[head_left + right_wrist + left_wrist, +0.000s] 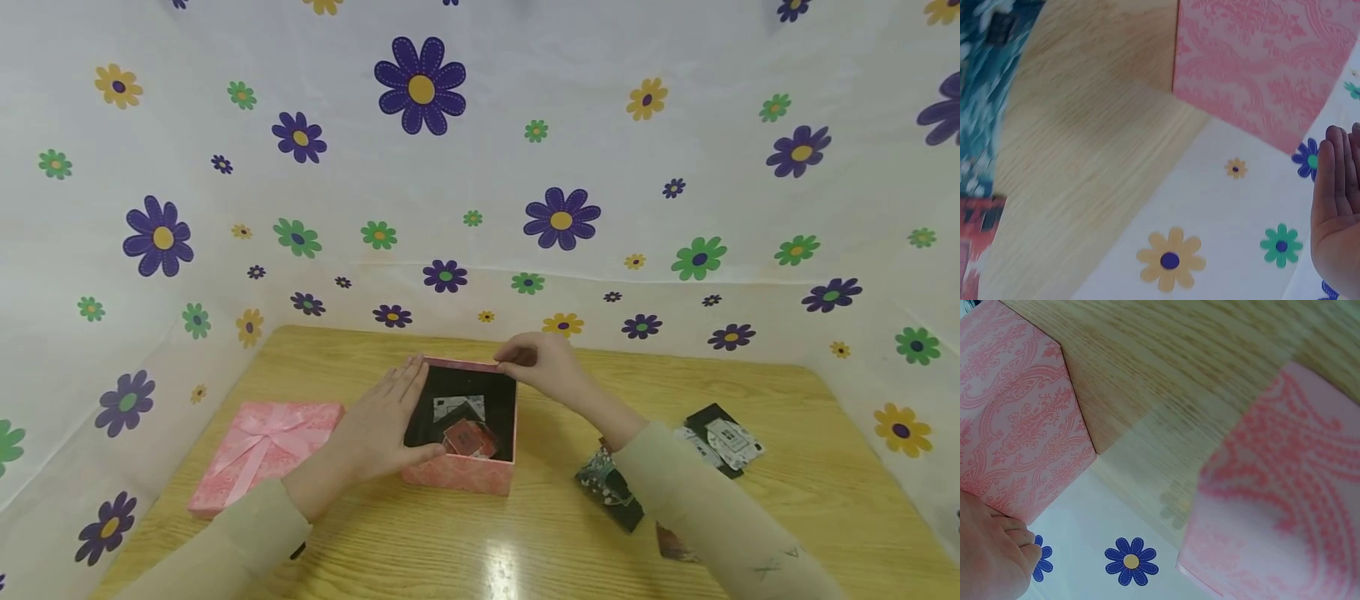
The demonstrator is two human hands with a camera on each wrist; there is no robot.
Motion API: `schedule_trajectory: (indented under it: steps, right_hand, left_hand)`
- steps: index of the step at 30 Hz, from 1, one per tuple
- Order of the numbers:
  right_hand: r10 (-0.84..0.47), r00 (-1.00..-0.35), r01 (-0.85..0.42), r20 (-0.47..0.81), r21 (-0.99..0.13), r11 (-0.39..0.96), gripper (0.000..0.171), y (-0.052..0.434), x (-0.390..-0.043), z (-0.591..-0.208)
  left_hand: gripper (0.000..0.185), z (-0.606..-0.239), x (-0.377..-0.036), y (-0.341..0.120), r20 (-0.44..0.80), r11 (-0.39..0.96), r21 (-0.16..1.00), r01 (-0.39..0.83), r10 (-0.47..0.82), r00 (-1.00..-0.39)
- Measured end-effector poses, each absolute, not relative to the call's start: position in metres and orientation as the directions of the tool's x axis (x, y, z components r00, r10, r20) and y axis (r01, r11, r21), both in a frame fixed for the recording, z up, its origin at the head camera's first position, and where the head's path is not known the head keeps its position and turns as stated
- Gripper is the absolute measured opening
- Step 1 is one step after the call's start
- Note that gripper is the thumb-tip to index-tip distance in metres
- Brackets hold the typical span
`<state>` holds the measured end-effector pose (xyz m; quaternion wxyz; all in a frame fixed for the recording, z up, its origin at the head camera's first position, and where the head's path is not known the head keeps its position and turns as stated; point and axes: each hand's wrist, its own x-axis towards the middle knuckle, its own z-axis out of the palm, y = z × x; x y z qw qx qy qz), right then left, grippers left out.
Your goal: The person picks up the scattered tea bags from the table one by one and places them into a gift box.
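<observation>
A pink patterned gift box [459,477] with a black inside stands uncovered on the table. Inside lie a grey-and-white printed card [459,407] and a red printed card [463,437], partly overlapping. My left hand [375,425] rests along the box's left side with fingers extended and its thumb over the front rim. At the back right corner, my right hand [555,371] bends its index finger and thumb together and pinches the rim. In the right wrist view, the palm shows beside the box with no separate thing in it.
A pink lid [258,450] with a ribbon bow lies left of the box. To the right are a dark green floral card [611,492], black and white cards [723,437], and a reddish card [672,543] partly under the right sleeve. Flowered cloth [480,167] surrounds the wooden table.
</observation>
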<state>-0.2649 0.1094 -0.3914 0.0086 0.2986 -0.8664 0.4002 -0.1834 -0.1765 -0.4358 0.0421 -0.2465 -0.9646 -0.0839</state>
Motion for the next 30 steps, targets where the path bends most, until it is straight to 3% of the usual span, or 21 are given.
schedule_trajectory:
  steps: [9, 30]
  right_hand:
    - [-0.453, -0.851, -0.499, 0.266, -0.680, 0.537, 0.009, 0.149, -0.261, -0.386]
    - [-0.365, -0.922, -0.347, 0.128, -0.692, 0.633, 0.021, 0.240, -0.249, -0.403]
  left_hand:
    - [0.115, -0.438, -0.183, -0.178, 0.130, 0.864, 0.125, 0.487, 0.472, -0.872]
    - [0.115, -0.438, -0.183, -0.177, 0.126, 0.864, 0.119, 0.488, 0.475, -0.871]
